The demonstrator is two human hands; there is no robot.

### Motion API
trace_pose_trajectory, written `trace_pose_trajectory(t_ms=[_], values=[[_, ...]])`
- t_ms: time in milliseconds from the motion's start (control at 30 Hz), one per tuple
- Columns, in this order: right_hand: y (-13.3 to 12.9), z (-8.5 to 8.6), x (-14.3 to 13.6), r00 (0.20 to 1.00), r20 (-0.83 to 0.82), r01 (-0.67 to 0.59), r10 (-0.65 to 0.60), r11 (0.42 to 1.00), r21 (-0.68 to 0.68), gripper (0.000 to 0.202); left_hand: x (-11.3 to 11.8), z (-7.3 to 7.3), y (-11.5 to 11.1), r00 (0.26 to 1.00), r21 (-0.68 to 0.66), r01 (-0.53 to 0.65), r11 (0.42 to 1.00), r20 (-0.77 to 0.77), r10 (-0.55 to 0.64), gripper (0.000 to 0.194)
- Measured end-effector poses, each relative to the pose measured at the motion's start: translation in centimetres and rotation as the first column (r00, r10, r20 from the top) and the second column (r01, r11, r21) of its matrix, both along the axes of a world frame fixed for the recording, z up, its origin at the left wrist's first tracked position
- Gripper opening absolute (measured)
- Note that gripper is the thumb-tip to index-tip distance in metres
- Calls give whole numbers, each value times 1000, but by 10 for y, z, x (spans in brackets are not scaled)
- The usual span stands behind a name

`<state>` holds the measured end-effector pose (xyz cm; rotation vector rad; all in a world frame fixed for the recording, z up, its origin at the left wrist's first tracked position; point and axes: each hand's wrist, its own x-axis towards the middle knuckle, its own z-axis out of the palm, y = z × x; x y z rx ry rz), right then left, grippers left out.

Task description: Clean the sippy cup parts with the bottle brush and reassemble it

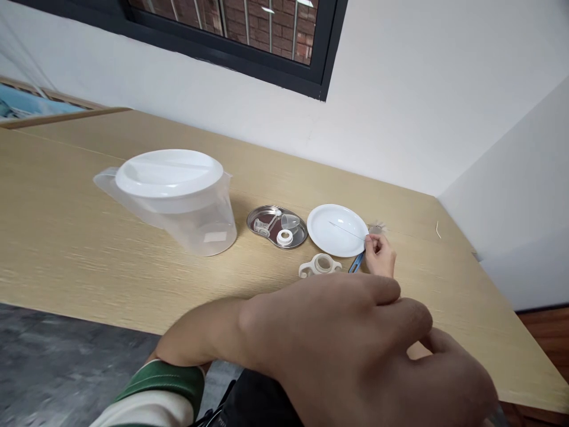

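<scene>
My left hand [355, 344] is large in the foreground, fingers curled. A sliver of something clear shows by it at the lower right edge, but what it grips is hidden. Farther off, my right hand [381, 255] pinches a thin wire [347, 230] that reaches over the white plate [313, 228]. Wispy bristles [377, 226] show just behind those fingers; they look like part of the same thin brush. A blue-handled tool [356, 263] lies beside the right hand, its far end hidden. The two-handled beige ring [322, 263] sits in front of the plate, partly covered by my left hand.
A kidney-shaped metal tray [291, 242] holds a white ring [285, 237], a clear cap [290, 221] and small clear parts [263, 226]. Left of it stands a lidded translucent pitcher [195, 219]. A bent white strip [438, 230] lies on the wooden table [133, 261] near the wall.
</scene>
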<state>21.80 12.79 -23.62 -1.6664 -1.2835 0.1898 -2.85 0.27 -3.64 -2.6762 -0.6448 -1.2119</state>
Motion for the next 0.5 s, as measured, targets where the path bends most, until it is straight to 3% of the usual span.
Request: trace_pose_trajectory(t_ms=[167, 500], values=[[0, 0, 0, 1000, -8, -4, 4, 1000, -2, 38, -11, 4, 13, 990, 96, 137, 986, -58, -132, 17], [-2, 5, -3, 999, -20, -29, 29, 999, -21, 34, -9, 9, 15, 980, 89, 185, 979, -86, -177, 20]])
